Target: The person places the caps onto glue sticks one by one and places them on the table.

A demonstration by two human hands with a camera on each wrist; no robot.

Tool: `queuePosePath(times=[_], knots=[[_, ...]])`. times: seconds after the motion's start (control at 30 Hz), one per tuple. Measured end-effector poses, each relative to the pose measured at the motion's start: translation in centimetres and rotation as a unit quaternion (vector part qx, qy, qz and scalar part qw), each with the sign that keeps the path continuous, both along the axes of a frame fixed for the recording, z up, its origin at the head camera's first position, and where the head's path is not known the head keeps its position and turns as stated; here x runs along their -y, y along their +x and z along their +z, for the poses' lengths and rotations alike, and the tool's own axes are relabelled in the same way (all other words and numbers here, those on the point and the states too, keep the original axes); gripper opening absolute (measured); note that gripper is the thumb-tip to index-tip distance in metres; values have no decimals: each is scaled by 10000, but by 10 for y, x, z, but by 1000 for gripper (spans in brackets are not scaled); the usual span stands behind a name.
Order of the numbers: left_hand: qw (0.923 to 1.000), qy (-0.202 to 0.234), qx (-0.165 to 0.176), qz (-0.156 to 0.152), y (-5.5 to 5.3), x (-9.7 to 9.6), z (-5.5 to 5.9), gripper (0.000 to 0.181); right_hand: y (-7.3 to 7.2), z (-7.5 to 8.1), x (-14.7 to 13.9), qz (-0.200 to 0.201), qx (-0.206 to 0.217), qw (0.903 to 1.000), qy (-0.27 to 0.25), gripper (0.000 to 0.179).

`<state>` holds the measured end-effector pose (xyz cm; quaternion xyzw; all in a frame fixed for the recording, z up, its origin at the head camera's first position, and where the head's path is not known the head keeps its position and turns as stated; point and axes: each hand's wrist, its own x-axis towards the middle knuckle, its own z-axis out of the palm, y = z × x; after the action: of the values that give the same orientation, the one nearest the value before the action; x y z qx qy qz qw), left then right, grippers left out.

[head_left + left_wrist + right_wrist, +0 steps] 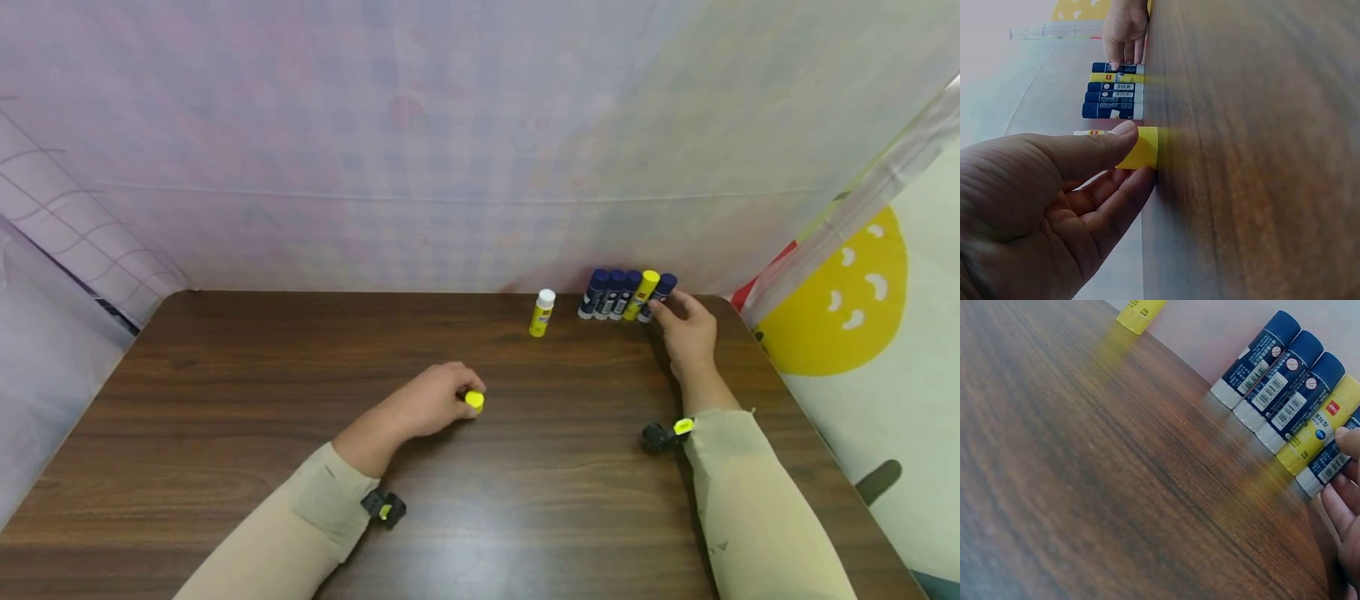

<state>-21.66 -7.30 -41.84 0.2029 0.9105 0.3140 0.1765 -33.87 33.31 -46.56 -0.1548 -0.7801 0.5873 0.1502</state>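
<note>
My left hand (429, 403) pinches a yellow cap (1145, 150) between thumb and fingers, low at the tabletop, left of centre. At the back right, my right hand (690, 335) grips a dark blue glue stick (1327, 469) at the right end of a row, thumb on its near side. Beside it in the row stand a yellow glue stick (641, 296) and several more dark blue glue sticks (1270, 387), all upright with white bases on the blue ones. Left of the row stands another yellow glue stick (541, 317), its white top bare of a cap.
The brown wooden table (225, 400) ends at a pale patterned curtain (375, 167) close behind the row. A white cloth with a yellow print (847, 308) hangs past the right edge. Each sleeve carries a small black camera (384, 507) at the cuff.
</note>
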Motion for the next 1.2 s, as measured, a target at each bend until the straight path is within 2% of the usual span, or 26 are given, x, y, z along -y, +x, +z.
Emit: queuePosePath(times=[0.2,0.57,0.83,1.2], knots=[[10000,-19,-38,-32,-1,0,-1,30,-1,-1,0,-14,-39,10000,-12,48],[9999,-53,-62,-63,0,0,0,31,3,7,3,-74,-159,9977,-662,47],[9999,-27,-116,-107,2,0,0,32,-1,0,2,-71,-602,9908,-1208,47],[9998,92,-148,-75,4,-1,2,33,0,2,2,-241,-718,9879,-1355,49]])
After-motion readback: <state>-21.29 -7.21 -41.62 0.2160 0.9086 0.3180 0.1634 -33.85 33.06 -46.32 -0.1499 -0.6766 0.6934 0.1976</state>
